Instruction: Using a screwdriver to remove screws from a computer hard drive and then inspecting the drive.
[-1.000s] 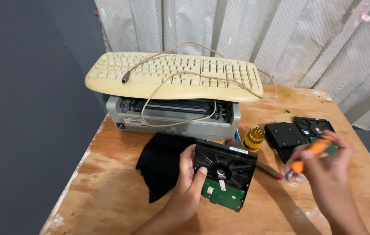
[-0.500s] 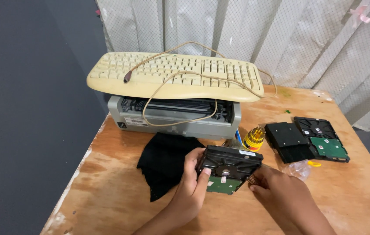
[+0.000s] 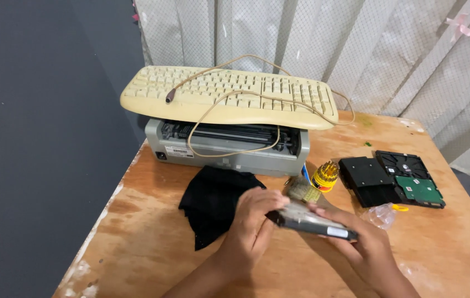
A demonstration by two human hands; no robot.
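Both hands hold one hard drive (image 3: 313,221) just above the wooden table (image 3: 152,221). The drive is turned nearly edge-on, its silvery top side partly showing. My left hand (image 3: 252,223) grips its left end from above, close to a crumpled black cloth (image 3: 213,201). My right hand (image 3: 365,243) supports its right end from below. A paintbrush (image 3: 303,190) with pale bristles lies just behind the drive.
A grey printer (image 3: 229,149) stands at the back with a beige keyboard (image 3: 229,94) and its cable on top. To the right lie a yellow screwdriver-bit holder (image 3: 325,175), two more hard drives (image 3: 395,176) and a small clear bag (image 3: 379,214).
My right hand has put down the orange screwdriver and taken hold of the drive. The drive has been tipped over from circuit-board side up to nearly edge-on.
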